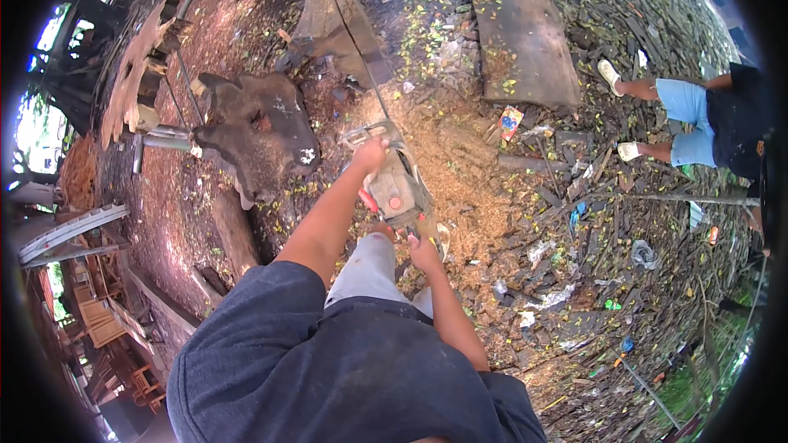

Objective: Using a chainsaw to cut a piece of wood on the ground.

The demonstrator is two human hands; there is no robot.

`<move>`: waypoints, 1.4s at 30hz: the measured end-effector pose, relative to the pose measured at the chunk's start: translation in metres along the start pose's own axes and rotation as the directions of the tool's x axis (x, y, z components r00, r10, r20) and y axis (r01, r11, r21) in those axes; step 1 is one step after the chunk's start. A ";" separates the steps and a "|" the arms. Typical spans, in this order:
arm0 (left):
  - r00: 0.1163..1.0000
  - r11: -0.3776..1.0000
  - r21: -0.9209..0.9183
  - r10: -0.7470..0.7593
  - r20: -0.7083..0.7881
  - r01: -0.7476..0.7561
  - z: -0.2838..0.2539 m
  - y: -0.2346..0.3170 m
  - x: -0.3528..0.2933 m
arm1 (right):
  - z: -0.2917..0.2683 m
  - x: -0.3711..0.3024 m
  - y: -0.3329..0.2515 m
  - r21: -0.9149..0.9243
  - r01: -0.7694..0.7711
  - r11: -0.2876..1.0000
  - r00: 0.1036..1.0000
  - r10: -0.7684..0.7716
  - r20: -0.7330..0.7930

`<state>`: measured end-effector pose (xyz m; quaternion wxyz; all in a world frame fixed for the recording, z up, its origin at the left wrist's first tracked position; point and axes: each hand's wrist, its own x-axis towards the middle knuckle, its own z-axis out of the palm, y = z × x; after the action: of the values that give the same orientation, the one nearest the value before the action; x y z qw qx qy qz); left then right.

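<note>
A chainsaw (397,189) with a dusty grey body and orange-red parts is held in front of my legs. My left hand (373,154) is closed round its front handle. At the rear handle, my right hand (425,254) is closed too, its fingers partly hidden. The thin guide bar (381,102) points away from me to the near end of a thick brown wood slab (316,12). A dark narrow line runs lengthwise along that slab, meeting the bar. Whether the bar sits inside the wood, I cannot tell.
Sawdust (464,172) covers the ground right of the saw. A long plank (525,33) lies ahead; a dark irregular slab (267,135) and a log (234,230) lie left. At right stands a person in blue shorts (688,115). Litter and wood scraps (550,299) are scattered about.
</note>
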<state>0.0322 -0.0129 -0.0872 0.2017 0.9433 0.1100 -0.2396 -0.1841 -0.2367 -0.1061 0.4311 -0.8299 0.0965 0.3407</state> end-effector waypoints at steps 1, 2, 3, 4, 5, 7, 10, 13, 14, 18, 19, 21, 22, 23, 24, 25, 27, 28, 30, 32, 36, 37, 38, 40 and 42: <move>1.000 1.000 0.002 0.003 0.002 -0.003 0.001 0.000 0.001 | 0.000 0.000 0.000 -0.002 -0.012 1.000 1.000 0.012 0.004; 1.000 0.999 -0.022 0.024 0.002 -0.024 0.003 0.000 0.002 | -0.001 0.000 0.000 -0.005 -0.024 1.000 1.000 0.025 0.007; 0.999 0.998 -0.046 0.045 0.003 -0.045 0.004 0.000 0.004 | -0.001 0.000 0.000 -0.002 -0.028 1.000 1.000 0.028 0.003; 0.999 0.998 -0.044 0.039 -0.003 -0.039 0.004 -0.008 0.008 | -0.001 -0.002 -0.004 0.005 -0.019 1.000 1.000 0.019 0.003; 0.999 0.999 -0.027 0.043 0.004 -0.043 0.003 -0.017 0.012 | 0.000 -0.003 -0.008 0.012 -0.007 1.000 1.000 0.007 0.002; 0.998 0.998 -0.012 0.055 0.017 -0.055 0.004 -0.019 0.015 | -0.001 -0.002 -0.007 0.010 -0.004 1.000 1.000 0.004 0.003; 0.994 0.996 -0.029 0.082 0.071 -0.080 0.002 0.002 0.010 | -0.003 -0.001 0.005 0.031 -0.024 0.999 1.000 0.024 -0.001; 0.989 0.997 -0.009 0.072 0.129 -0.071 -0.002 0.007 0.006 | -0.001 -0.002 0.008 0.049 -0.022 0.999 1.000 0.022 0.009; 0.990 0.998 -0.012 0.066 0.128 -0.065 -0.003 0.008 0.006 | 0.000 -0.002 0.007 0.050 -0.024 0.998 1.000 0.024 0.008; 0.983 0.999 -0.017 0.052 0.177 -0.050 -0.006 0.015 0.005 | 0.000 -0.005 0.008 0.051 -0.025 0.998 1.000 0.025 0.003; 0.984 0.999 -0.015 0.050 0.174 -0.048 -0.006 0.012 0.006 | -0.001 -0.005 0.006 0.046 -0.020 0.999 1.000 0.020 0.008; 0.983 0.996 -0.013 0.089 0.159 -0.088 -0.005 0.006 0.007 | -0.002 -0.005 0.001 0.042 -0.012 0.999 1.000 0.011 0.015; 0.983 0.996 -0.013 0.092 0.159 -0.091 -0.005 0.007 0.008 | -0.001 -0.005 0.001 0.050 -0.016 0.999 1.000 0.015 0.017; 0.982 0.996 -0.006 0.085 0.167 -0.085 -0.004 0.008 0.009 | 0.000 -0.005 0.002 0.059 -0.019 0.998 1.000 0.018 0.020; 0.981 0.997 0.002 0.078 0.175 -0.080 -0.004 0.009 0.010 | 0.000 -0.004 0.003 0.059 -0.020 0.998 1.000 0.019 0.018; 0.981 0.997 0.001 0.080 0.175 -0.082 -0.003 0.009 0.010 | 0.001 -0.004 0.005 0.048 -0.025 0.999 1.000 0.024 0.013; 0.981 0.995 0.003 0.102 0.164 -0.104 -0.001 0.008 0.010 | 0.003 -0.005 0.009 0.036 -0.030 0.999 1.000 0.030 0.006; 0.982 0.995 0.002 0.101 0.162 -0.102 -0.001 0.007 0.012 | 0.004 -0.005 0.008 0.030 -0.031 0.999 0.999 0.030 0.011; 0.972 1.000 0.011 0.021 0.232 -0.024 -0.001 0.006 0.014 | 0.005 -0.005 0.007 0.021 -0.029 0.999 0.999 0.029 0.017; 0.966 1.000 0.008 0.022 0.257 -0.024 0.003 0.011 0.012 | 0.003 -0.007 0.010 0.004 -0.030 1.000 0.999 0.030 0.019; 0.974 0.998 -0.014 0.056 0.220 -0.055 0.014 0.012 0.005 | 0.002 -0.017 0.015 0.021 -0.053 0.998 0.998 0.052 0.017; 0.975 0.998 -0.017 0.057 0.216 -0.054 0.016 0.009 0.005 | 0.003 -0.017 0.015 0.012 -0.058 0.998 0.998 0.057 0.027; 0.975 0.997 -0.021 0.074 0.211 -0.071 0.017 0.005 0.004 | 0.003 -0.018 0.016 0.002 -0.062 0.998 0.997 0.062 0.037; 0.975 0.996 -0.023 0.092 0.202 -0.089 0.021 0.002 0.001 | 0.000 -0.026 0.019 -0.001 -0.080 0.997 0.996 0.080 0.042; 0.986 0.994 -0.028 0.104 0.131 -0.101 0.023 0.000 -0.005 | -0.003 -0.027 0.016 0.001 -0.112 0.994 0.993 0.112 0.031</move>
<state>0.0180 -0.0236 -0.1034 0.2307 0.9275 0.0501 -0.2898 -0.2102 -0.2524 -0.0979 0.4139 -0.8172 0.1366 0.3771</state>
